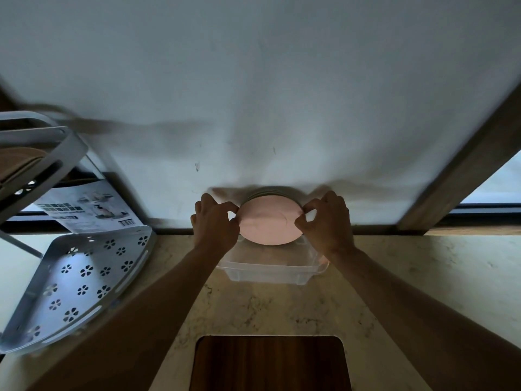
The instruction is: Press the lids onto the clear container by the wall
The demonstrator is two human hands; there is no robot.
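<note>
So we've got both hands on the round pale-pink plate (270, 223), topmost of a small stack held on edge, with greenish rims of other plates peeking out just behind it. Our left hand (215, 221) has a pinching grip on the plate's left rim, fingers curled round it, and the right hand (327, 218) pinches the right rim the same way. The stack hangs right between the two grips, just above the clear rectangular plastic container (270, 270) that sits on the pale marble-look desk (408, 277), close to the white wall (253, 80).

Tip from us: keep both grips level and opposite each other so the stack doesn't fan apart, and squeeze front to back, not just sideways. Looks like the container is narrow, so we'd keep the plates on edge and centred over it.

Way off to the left grip's side there's a silver perforated metal corner shelf (81, 277) with flower cut-outs and a printed leaflet (90, 207). Nearer us, a dark wooden inset board (269, 362).
</note>
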